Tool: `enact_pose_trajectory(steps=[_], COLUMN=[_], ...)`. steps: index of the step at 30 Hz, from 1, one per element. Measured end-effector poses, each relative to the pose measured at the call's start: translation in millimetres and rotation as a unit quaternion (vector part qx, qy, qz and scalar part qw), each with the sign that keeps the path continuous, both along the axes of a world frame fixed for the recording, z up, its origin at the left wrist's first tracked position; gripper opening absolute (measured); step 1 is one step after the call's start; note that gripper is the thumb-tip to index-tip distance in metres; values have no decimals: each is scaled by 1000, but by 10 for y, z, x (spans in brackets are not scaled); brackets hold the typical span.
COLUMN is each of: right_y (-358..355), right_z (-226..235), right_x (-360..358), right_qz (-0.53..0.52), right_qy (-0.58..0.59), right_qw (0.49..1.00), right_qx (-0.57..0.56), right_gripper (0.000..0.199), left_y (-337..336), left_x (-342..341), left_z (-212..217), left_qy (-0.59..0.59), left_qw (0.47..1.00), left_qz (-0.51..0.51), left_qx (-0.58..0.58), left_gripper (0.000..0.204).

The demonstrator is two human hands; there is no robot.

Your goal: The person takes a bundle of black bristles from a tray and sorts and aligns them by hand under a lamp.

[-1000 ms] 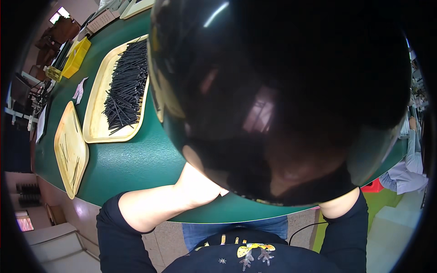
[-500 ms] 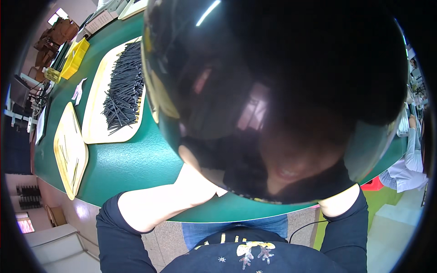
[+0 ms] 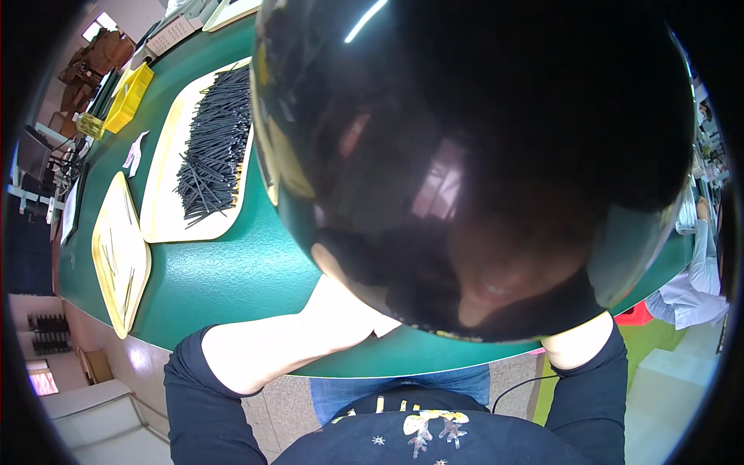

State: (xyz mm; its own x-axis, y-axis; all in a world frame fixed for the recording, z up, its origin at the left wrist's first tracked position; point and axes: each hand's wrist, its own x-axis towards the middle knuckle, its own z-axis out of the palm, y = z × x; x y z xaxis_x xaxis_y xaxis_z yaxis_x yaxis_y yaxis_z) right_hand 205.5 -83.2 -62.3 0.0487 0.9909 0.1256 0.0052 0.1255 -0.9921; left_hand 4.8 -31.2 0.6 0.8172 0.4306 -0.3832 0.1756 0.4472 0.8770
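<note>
A large, glossy black round object (image 3: 480, 155) fills the upper middle and right of the view, close to me. Its kind cannot be made out. It hides both sets of fingers. Part of my left hand (image 3: 345, 310) shows below its lower left edge, above the green table; the fingers are out of sight. Of my right arm, only the bare wrist (image 3: 577, 345) emerges under the lower right edge, with the hand itself covered. Whatever either hand holds is concealed.
On the green table (image 3: 201, 287), a cream tray (image 3: 167, 209) carries many thin black sticks (image 3: 213, 147). Left of it lie a smaller tray (image 3: 124, 256) with a few thin pieces, a paper scrap (image 3: 134, 153) and a yellow bin (image 3: 128, 99). Another person's sleeve (image 3: 704, 260) shows far right.
The black round object's left edge has shifted slightly right and up in the picture. My left hand has moved a little to the right; the right wrist looks nearly still.
</note>
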Motion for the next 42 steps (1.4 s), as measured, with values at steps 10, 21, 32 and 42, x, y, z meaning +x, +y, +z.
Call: enact_pose_trajectory(steps=[10, 21, 32, 42], right_y=[-90, -69, -103, -143], right_z=[-231, -74, 14, 194], right_x=[118, 86, 94, 27], right_qz=[58, 35, 33, 51], right_qy=[-148, -43, 67, 313], right_qw=[987, 998, 997, 948], right_qx=[-18, 20, 30, 13], right_gripper=[14, 5, 14, 74], left_y=[7, -65, 66, 42], left_x=[-38, -9, -25, -95], left_z=[-66, -167, -7, -195], left_qy=[0, -56, 25, -37], left_qw=[1000, 952, 994, 986], left_qz=[4, 156, -102, -32], left_qx=[14, -259, 15, -161], left_gripper=[22, 26, 34, 53])
